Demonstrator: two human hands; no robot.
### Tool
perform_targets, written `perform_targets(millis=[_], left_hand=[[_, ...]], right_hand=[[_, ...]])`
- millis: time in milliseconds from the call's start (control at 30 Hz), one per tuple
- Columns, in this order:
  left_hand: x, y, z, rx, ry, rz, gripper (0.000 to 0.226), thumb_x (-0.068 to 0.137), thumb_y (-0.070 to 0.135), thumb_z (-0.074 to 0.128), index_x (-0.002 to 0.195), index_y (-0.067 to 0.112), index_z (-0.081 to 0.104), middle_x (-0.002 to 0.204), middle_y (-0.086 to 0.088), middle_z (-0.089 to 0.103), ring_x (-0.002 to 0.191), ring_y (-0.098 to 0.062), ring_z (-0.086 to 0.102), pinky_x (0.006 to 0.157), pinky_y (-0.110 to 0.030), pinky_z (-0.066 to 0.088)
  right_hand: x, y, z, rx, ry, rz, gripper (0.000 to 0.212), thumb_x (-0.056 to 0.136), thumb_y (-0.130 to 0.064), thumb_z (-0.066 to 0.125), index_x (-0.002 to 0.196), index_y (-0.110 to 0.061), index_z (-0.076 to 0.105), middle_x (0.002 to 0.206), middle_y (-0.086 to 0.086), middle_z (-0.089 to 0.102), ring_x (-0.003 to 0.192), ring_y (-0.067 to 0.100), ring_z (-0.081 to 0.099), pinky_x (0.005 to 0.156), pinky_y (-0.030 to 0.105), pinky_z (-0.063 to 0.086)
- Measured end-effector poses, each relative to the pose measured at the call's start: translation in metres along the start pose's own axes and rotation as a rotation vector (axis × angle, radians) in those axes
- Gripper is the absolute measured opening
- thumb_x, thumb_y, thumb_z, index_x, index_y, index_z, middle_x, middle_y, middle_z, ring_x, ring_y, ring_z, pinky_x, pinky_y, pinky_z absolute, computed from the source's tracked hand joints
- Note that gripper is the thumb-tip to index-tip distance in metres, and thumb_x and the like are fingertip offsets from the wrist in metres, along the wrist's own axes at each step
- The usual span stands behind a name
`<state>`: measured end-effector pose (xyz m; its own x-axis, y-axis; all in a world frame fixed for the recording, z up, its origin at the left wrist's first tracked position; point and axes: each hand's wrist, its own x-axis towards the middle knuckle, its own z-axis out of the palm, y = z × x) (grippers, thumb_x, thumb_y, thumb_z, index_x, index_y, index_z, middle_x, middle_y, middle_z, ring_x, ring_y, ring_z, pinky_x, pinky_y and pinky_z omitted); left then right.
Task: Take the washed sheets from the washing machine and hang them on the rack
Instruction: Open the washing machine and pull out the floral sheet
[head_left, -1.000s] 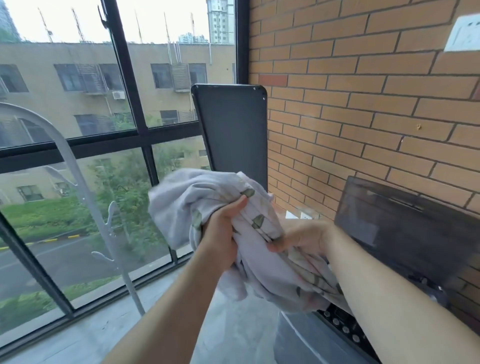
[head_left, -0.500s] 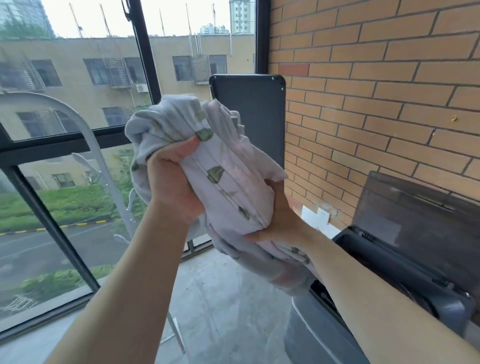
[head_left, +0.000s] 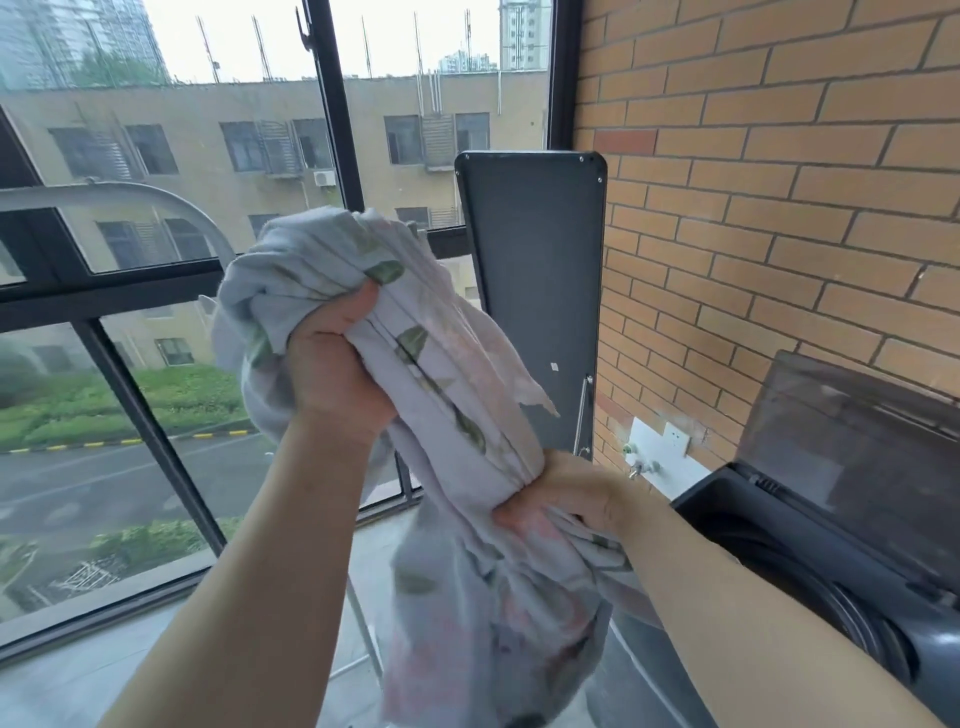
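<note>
A bunched pale sheet (head_left: 441, 395) with green leaf and pink print hangs in the air in front of me. My left hand (head_left: 332, 374) grips its upper bundle at chest height. Lower and to the right, my right hand (head_left: 566, 493) clutches the sheet where it narrows; the rest drapes down below. The dark top-loading washing machine (head_left: 810, 561) stands at the lower right with its lid (head_left: 852, 441) raised against the brick wall. A pale curved rack bar (head_left: 130, 195) shows at the left, before the window and partly behind the sheet.
A dark upright panel (head_left: 535, 291) leans in the corner behind the sheet. The brick wall (head_left: 779, 182) runs along the right, with a white socket plate and tap (head_left: 660, 452). Large black-framed windows (head_left: 332, 130) fill the left. Grey floor (head_left: 78, 670) lies below.
Both hands have lifted the sheet up and out of the machine; more of it now hangs below my right hand. The view has shifted so the machine's open drum shows.
</note>
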<state>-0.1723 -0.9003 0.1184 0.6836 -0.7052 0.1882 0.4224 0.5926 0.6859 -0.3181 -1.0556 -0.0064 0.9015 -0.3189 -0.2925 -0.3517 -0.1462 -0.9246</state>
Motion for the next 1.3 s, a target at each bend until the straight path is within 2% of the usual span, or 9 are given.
perform_targets(millis=[167,433,567,733,800,933,1033,1167,1300], left_hand=[[0.014,-0.001,-0.031,-0.036,-0.011,-0.059,0.054,0.093,0.031,0.057,0.140,0.004,0.055,0.140,-0.017,0.059,0.129,-0.036,0.057,0.112,-0.052,0.040],[0.022,-0.062,-0.073,-0.183,-0.005,-0.417,0.097,0.083,0.072,0.059,0.148,0.002,0.043,0.146,-0.024,0.051,0.136,-0.042,0.047,0.119,-0.055,0.025],[0.026,-0.066,-0.079,-0.245,-0.087,-0.478,0.096,0.088,0.075,0.050,0.144,-0.003,0.046,0.146,-0.029,0.048,0.135,-0.048,0.046,0.117,-0.063,0.021],[0.020,-0.071,-0.079,-0.265,-0.195,-0.330,0.085,0.092,0.069,0.037,0.150,0.006,0.044,0.154,-0.021,0.042,0.143,-0.039,0.039,0.118,-0.055,0.029],[-0.002,-0.092,-0.066,0.136,-0.245,-0.419,0.082,0.092,0.071,0.034,0.150,0.014,0.042,0.150,-0.014,0.049,0.141,-0.031,0.043,0.118,-0.048,0.031],[-0.070,-0.130,-0.043,0.900,-0.332,-0.420,0.027,0.089,0.052,0.062,0.101,0.028,0.063,0.095,0.005,0.071,0.081,0.007,0.068,0.076,-0.014,0.053],[-0.082,-0.146,-0.031,0.737,-0.309,-0.384,0.046,0.069,0.042,0.081,0.108,0.019,0.072,0.103,-0.001,0.078,0.101,-0.014,0.073,0.092,-0.038,0.058],[-0.062,-0.156,-0.015,0.269,-0.065,-0.561,0.076,0.057,0.041,0.097,0.118,0.005,0.071,0.117,-0.018,0.072,0.112,-0.031,0.068,0.106,-0.050,0.049],[-0.058,-0.147,-0.022,0.080,-0.049,-0.628,0.055,0.093,0.040,0.068,0.129,-0.002,0.064,0.130,-0.027,0.063,0.123,-0.041,0.060,0.112,-0.053,0.041]], right_hand=[[-0.020,-0.028,-0.020,0.062,0.296,-0.130,0.015,0.068,0.003,0.077,0.079,-0.006,0.075,0.073,0.005,0.070,0.068,0.022,0.063,0.065,0.032,0.048],[-0.047,-0.069,-0.046,0.037,0.530,-0.233,0.021,0.056,0.004,0.072,0.071,-0.011,0.072,0.064,0.000,0.064,0.058,0.018,0.055,0.055,0.028,0.042],[-0.050,-0.086,-0.043,-0.015,0.515,-0.255,0.024,0.057,0.005,0.069,0.069,-0.015,0.069,0.055,-0.004,0.058,0.047,0.013,0.049,0.045,0.023,0.036],[-0.050,-0.110,-0.042,0.030,0.581,-0.265,0.027,0.053,0.000,0.069,0.079,-0.006,0.071,0.065,0.004,0.065,0.059,0.019,0.059,0.054,0.032,0.046],[-0.044,-0.122,-0.045,0.080,0.611,-0.259,0.036,0.050,-0.002,0.068,0.086,0.002,0.070,0.069,0.010,0.065,0.063,0.023,0.059,0.058,0.038,0.047],[-0.027,-0.134,-0.036,0.139,0.641,-0.231,0.053,0.045,-0.007,0.068,0.096,0.009,0.067,0.070,0.021,0.063,0.062,0.029,0.055,0.059,0.043,0.044],[-0.013,-0.133,-0.012,0.124,0.497,-0.179,0.064,0.048,-0.014,0.077,0.107,0.006,0.062,0.069,0.019,0.061,0.063,0.028,0.053,0.061,0.042,0.043],[-0.008,-0.126,0.009,0.092,-0.046,-0.029,0.052,0.083,-0.045,0.076,0.111,-0.003,0.065,0.097,0.021,0.068,0.088,0.028,0.066,0.086,0.043,0.053],[-0.025,-0.111,-0.010,-0.302,0.118,-0.093,0.074,0.080,-0.078,0.052,0.131,-0.027,0.065,0.131,-0.005,0.066,0.122,0.010,0.058,0.108,0.036,0.043]])
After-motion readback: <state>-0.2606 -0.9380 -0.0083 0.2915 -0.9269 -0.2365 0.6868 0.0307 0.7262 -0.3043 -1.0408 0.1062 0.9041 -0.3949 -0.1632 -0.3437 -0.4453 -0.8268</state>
